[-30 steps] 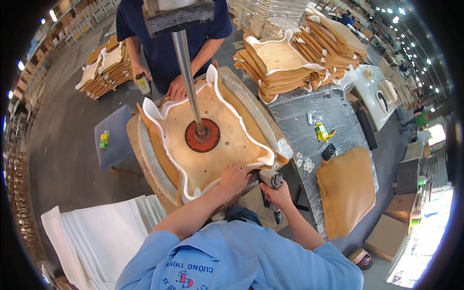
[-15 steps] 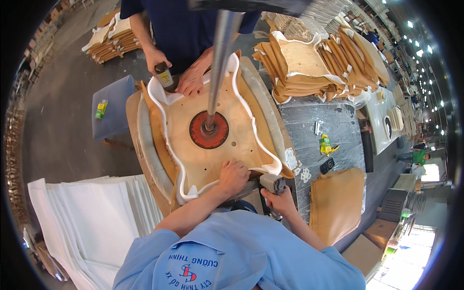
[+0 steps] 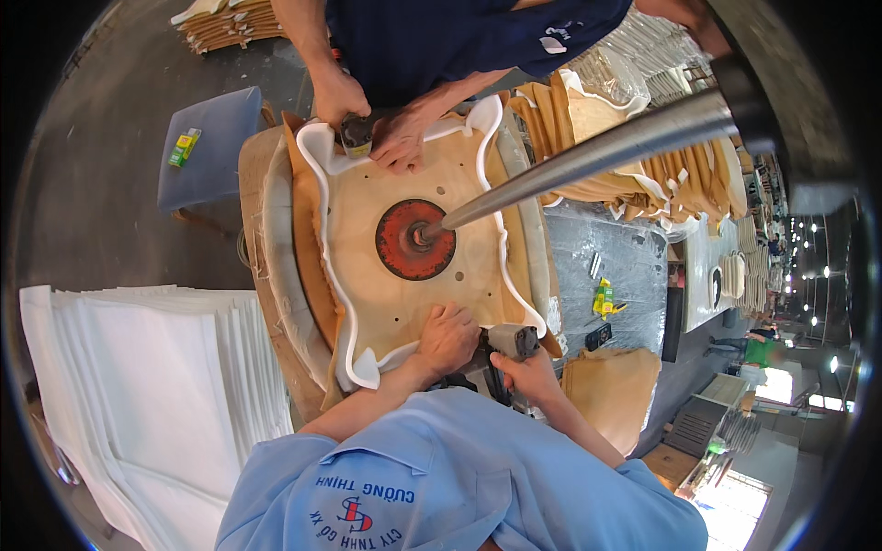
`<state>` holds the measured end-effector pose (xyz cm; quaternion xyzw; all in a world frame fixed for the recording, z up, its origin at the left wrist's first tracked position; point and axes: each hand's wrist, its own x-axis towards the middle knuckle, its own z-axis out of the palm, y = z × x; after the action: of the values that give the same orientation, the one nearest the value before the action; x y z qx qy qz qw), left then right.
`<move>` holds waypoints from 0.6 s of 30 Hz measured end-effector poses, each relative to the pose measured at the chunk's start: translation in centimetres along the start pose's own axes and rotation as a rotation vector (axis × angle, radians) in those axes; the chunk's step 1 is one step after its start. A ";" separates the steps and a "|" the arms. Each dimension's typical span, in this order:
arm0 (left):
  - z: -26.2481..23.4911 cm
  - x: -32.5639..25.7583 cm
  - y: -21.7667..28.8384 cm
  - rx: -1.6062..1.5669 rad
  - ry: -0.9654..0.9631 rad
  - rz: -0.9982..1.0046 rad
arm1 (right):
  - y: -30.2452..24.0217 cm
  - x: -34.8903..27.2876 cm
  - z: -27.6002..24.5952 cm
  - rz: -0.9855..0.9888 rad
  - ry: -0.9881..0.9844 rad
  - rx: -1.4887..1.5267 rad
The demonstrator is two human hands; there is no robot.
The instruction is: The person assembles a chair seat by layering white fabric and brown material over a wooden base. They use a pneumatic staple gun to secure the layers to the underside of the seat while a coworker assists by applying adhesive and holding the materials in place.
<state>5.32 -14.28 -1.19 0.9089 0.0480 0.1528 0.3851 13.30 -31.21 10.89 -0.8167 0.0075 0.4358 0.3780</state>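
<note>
A curved plywood seat panel (image 3: 367, 303) lies in front of me, edged with white foam (image 3: 336, 275) and a tan cover (image 3: 314, 266). A red disc (image 3: 395, 262) on a metal shaft (image 3: 588, 158) rests against its middle. My left hand (image 3: 448, 338) is closed over the panel's near edge, its curled fingers on the cover and foam there; the fingertips are partly hidden. Just right of it, my right hand (image 3: 530, 375) grips a grey staple gun (image 3: 513, 341), its nose at the near edge close to the right corner.
Across the panel, a person's hand (image 3: 340, 96) holds another staple gun (image 3: 356, 134), with the other hand (image 3: 399, 142) on the far edge. White sheets (image 3: 129, 358) stand stacked at left. Tan covers (image 3: 611, 390) lie at right; padded panels (image 3: 680, 179) are piled behind. A blue stool (image 3: 209, 142) stands far left.
My staple gun has come left and up against the near edge beside my left hand. My left hand stays on the edge. The other person's staple gun has turned and moved closer to their other hand.
</note>
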 end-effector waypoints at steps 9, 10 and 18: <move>0.1 0.3 0.0 0.136 -0.179 -0.048 | -1.7 1.0 0.6 -0.009 0.051 -0.129; -0.5 -0.1 0.3 0.137 -0.212 -0.075 | -1.5 1.0 0.7 0.000 0.063 -0.136; -10.4 -5.2 -1.9 0.239 -0.595 -0.155 | -2.0 0.6 1.0 0.035 0.126 -0.178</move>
<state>-2.85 -6.90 3.02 0.9460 0.0198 -0.1560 0.2834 13.62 -28.95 11.30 -0.8726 0.0068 0.3891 0.2952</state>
